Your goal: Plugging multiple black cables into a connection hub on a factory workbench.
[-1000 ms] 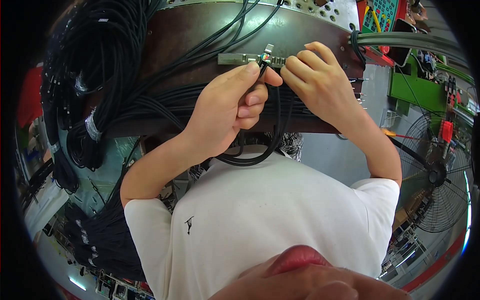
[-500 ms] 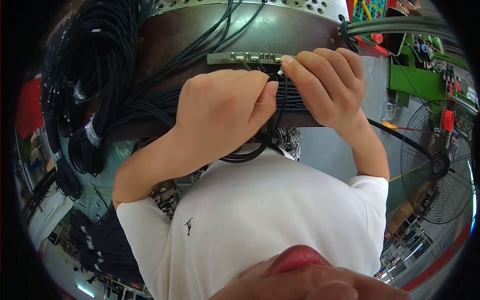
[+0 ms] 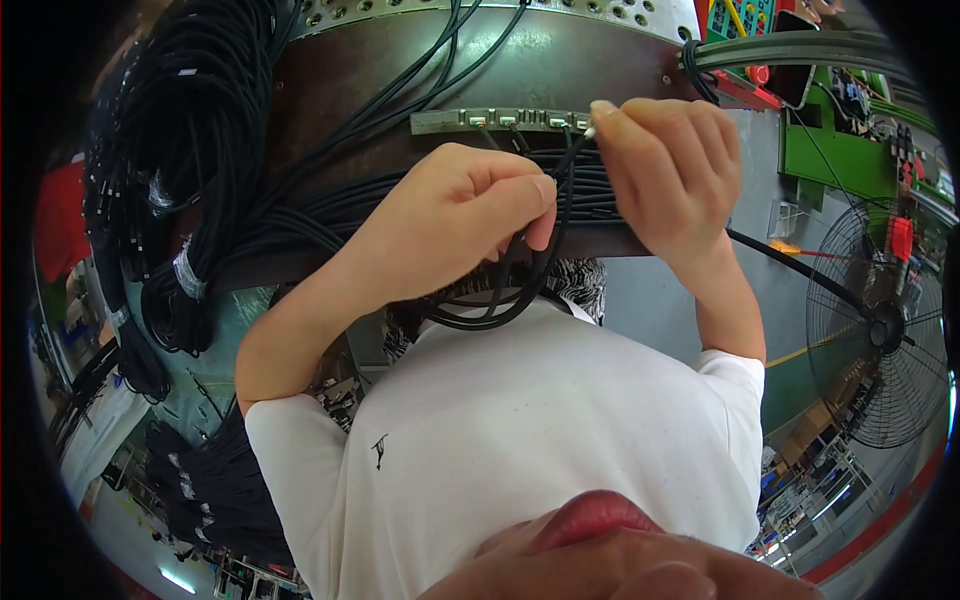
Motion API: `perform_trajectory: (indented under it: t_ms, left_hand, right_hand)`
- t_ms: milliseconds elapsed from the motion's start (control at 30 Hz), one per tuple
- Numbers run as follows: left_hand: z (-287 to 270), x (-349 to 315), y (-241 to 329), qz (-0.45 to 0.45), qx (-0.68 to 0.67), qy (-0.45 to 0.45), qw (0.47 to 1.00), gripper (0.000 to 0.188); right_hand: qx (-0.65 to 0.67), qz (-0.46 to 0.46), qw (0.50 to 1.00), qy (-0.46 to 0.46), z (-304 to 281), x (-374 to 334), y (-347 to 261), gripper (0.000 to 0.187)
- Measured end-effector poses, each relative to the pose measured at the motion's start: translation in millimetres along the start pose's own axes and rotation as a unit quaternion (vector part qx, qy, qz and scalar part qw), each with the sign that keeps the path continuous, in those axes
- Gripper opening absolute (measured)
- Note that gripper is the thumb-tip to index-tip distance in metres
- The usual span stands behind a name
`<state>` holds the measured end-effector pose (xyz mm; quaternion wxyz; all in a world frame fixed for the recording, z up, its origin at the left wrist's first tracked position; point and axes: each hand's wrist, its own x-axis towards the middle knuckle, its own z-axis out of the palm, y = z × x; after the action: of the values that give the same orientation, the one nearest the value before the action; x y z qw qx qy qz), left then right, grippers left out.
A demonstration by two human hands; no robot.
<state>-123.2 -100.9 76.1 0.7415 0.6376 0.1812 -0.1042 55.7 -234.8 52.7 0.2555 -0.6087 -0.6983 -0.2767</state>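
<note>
A black cable [image 3: 570, 158] runs between my two hands and hangs in a loop below them, in front of my shirt. My left hand [image 3: 455, 215] is closed around the cable, thumb on top, below the metal strip. Between thumb and fingertips, my right hand [image 3: 672, 175] pinches the cable's end, where a small light-coloured tip shows, beside the right end of the strip. This slotted metal strip [image 3: 440, 122] lies across the bench, with several small connectors seated in it and their cables leading toward me. My right fingers partly hide its right end.
Several black cables [image 3: 330, 215] lie along the near edge of the brown bench [image 3: 570, 60]. A large cable bundle [image 3: 190, 110] hangs at the left. A perforated metal plate [image 3: 600, 12] borders the far side. A black fan [image 3: 880, 325] stands on the right.
My left hand has moved down and left, away from the strip, its grip turned. My right hand has shifted slightly right with the cable end, uncovering more connectors.
</note>
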Motion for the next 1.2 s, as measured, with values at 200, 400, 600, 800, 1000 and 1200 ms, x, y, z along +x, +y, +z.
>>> perform_trajectory:
  t_ms: [200, 400, 600, 800, 1000, 1200]
  left_hand:
    - [5, -7, -6, -0.020, -0.186, -0.015, 0.982, 0.034]
    - [-1, -7, -9, -0.035, -0.277, -0.016, 0.960, 0.034]
    - [12, -5, -15, -0.018, -0.422, -0.143, 0.895, 0.035]
    - [24, 1, -13, -0.001, -0.517, -0.178, 0.837, 0.037]
    - [10, 2, -19, 0.043, -0.538, -0.133, 0.831, 0.036]
    - [6, 2, -15, 0.018, -0.313, -0.045, 0.949, 0.043]
  right_hand:
    - [0.089, 0.068, 0.994, 0.004, 6, -2, 3, 0.024]
    - [0.282, 0.087, 0.955, -0.008, 0, -2, 7, 0.020]
    - [0.657, 0.254, 0.699, 0.120, 7, 2, -21, 0.014]
    - [0.769, 0.280, 0.513, 0.260, 23, 32, -34, 0.018]
    - [0.572, 0.291, 0.754, 0.142, 17, 16, -21, 0.014]
    - [0.313, 0.188, 0.929, 0.067, 3, 7, -6, 0.019]
